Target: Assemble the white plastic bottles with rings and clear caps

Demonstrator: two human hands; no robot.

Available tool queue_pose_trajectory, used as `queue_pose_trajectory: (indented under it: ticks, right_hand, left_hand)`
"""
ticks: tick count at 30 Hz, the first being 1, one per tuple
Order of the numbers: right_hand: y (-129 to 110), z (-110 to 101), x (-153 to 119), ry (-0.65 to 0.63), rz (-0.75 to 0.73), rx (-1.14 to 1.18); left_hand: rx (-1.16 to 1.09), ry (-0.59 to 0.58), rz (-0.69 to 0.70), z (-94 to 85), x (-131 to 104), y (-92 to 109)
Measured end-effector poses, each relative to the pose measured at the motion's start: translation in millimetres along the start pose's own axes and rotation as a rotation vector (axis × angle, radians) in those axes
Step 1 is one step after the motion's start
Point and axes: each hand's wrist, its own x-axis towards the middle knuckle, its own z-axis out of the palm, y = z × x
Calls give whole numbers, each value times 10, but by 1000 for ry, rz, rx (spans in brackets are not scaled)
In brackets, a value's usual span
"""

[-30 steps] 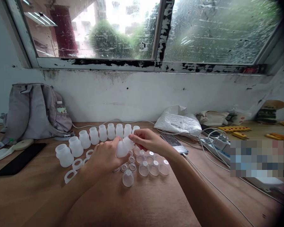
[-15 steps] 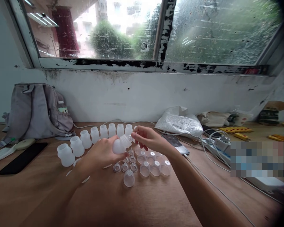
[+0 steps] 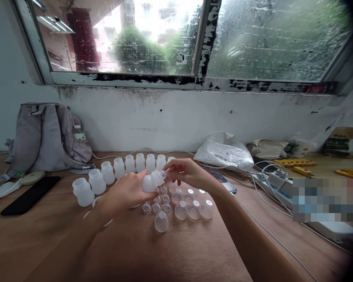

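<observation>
A small frosted white bottle (image 3: 149, 183) lies tilted to the right in my left hand (image 3: 126, 192), whose fingers wrap round its body. At its mouth, a clear ring and nipple top (image 3: 162, 174) is pinched by the fingers of my right hand (image 3: 184, 172). Below the hands, several clear nipple pieces (image 3: 156, 208) lie in rows. Several clear dome caps (image 3: 193, 210) stand to their right, and a single cap (image 3: 161, 222) sits nearer the front. An arc of open frosted bottles (image 3: 97, 181) stands behind and left of my left hand.
White curved pieces (image 3: 108, 223) lie by my left forearm. At the left are a black phone (image 3: 29, 196) and a grey backpack (image 3: 44, 137). A silver bag (image 3: 223, 152), another phone (image 3: 220, 179), cables and a power strip (image 3: 273, 190) occupy the right.
Both hands stay together at the bottle's mouth, with only a slight shift of the right fingers on the top. The whole view has moved very slightly.
</observation>
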Motion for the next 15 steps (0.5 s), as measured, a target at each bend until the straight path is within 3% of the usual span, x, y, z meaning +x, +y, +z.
queue_pose_trajectory:
  ticks: [10,15]
  right_hand:
    - [78,6,37,66,24,37]
    - [97,53,46,113,56,-1]
  left_hand:
    - [29,-27,-12,-7,7,-32]
    - [163,48,-159,-128,38,-130]
